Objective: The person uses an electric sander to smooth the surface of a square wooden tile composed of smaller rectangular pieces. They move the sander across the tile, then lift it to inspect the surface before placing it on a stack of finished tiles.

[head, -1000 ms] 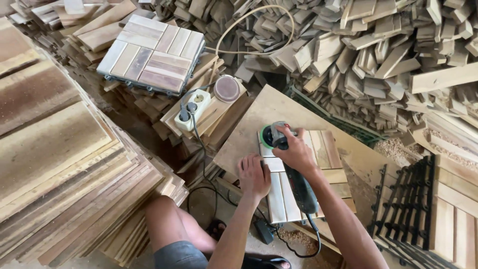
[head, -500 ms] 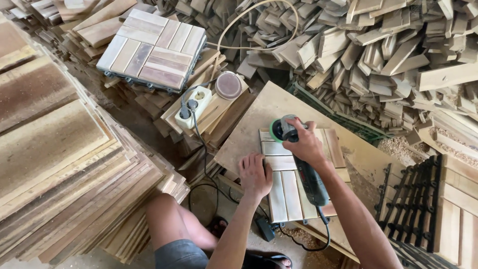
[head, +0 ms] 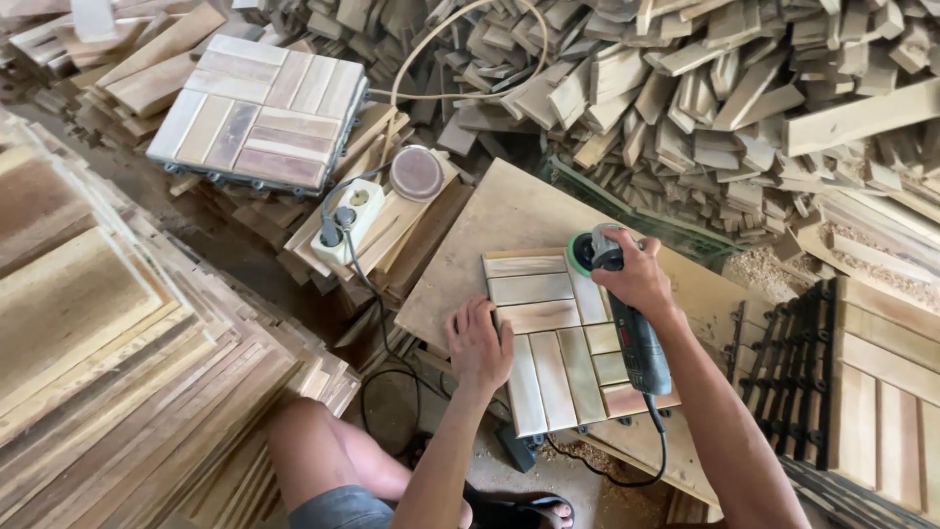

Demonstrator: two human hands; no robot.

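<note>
A square wooden slat tile (head: 558,338) lies on a plywood board (head: 499,220) in front of me. My right hand (head: 636,279) grips a handheld power sander (head: 612,299), whose green round pad rests at the tile's far edge. My left hand (head: 478,345) presses flat on the tile's left edge, holding it down. The sander's black cord (head: 627,470) loops off below the board.
A finished slat tile (head: 259,113) sits on stacked wood at the far left. Next to it lie a white power strip (head: 348,220) and a round sanding disc (head: 416,173). Heaps of wood offcuts (head: 705,88) fill the back; plank stacks (head: 108,353) stand left; black plastic grids (head: 793,362) right.
The sander's pad has slid to the right along the tile's far edge with my right hand. My left hand has stayed pressed on the tile's left side.
</note>
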